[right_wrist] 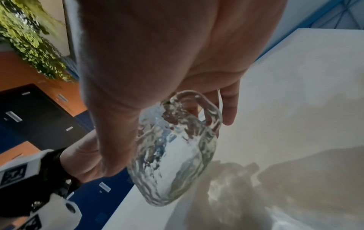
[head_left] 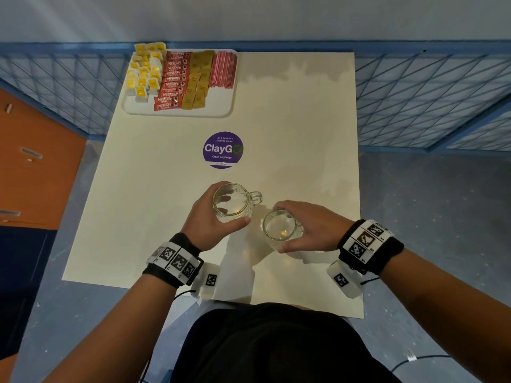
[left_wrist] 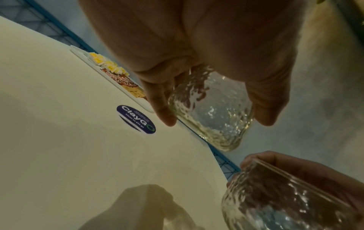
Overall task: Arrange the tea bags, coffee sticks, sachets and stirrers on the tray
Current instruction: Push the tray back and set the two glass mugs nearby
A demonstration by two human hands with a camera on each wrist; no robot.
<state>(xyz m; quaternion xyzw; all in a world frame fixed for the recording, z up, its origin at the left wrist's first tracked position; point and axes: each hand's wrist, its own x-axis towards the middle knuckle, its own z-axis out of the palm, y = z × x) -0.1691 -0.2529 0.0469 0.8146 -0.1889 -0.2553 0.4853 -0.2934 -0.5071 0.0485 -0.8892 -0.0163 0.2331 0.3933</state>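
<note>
left hand (head_left: 211, 217) gripping glass mug (head_left: 231, 201) by rim | right hand (head_left: 309, 228) gripping second mug (head_left: 280, 227) | tray (head_left: 179, 111) far-left, tea bags (head_left: 145, 73), coffee sticks (head_left: 172, 80), sachets (head_left: 197, 78), stirrers (head_left: 223, 69) lying in rows | keep mugs apart, upright

A white table (head_left: 154, 205) holds everything. On its far left corner, well away from the fingers, sits a white tray (head_left: 218, 109). A round purple sticker (head_left: 223, 149) that says ClayGo is stuck flat on the table top, just past the fingertips and between them and the tray.
</note>
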